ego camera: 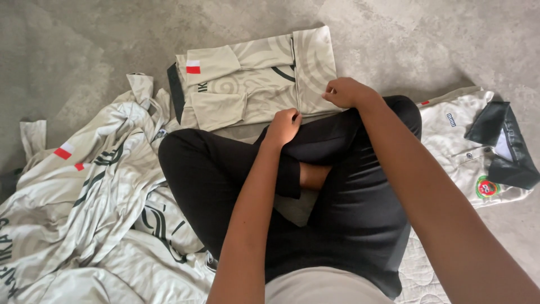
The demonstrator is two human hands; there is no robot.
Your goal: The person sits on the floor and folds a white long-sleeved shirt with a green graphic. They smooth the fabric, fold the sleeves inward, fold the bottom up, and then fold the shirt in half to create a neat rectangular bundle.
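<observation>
Shirt [253,84] half-folded, upper centre of frame. Left hand [283,126] and right hand [346,93] both pinch its near edge, fingers closed. Shirt pile [84,214] lower left.

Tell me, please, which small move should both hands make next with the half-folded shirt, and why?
Probably fold the near edge away from the knees. The left hand and right hand both pinch the near edge of the folded cream shirt, whose sleeves already lie tucked in.

Cream shirt [253,84] with swirl pattern, partly folded, sleeves tucked in, flat on grey floor before crossed legs
</observation>
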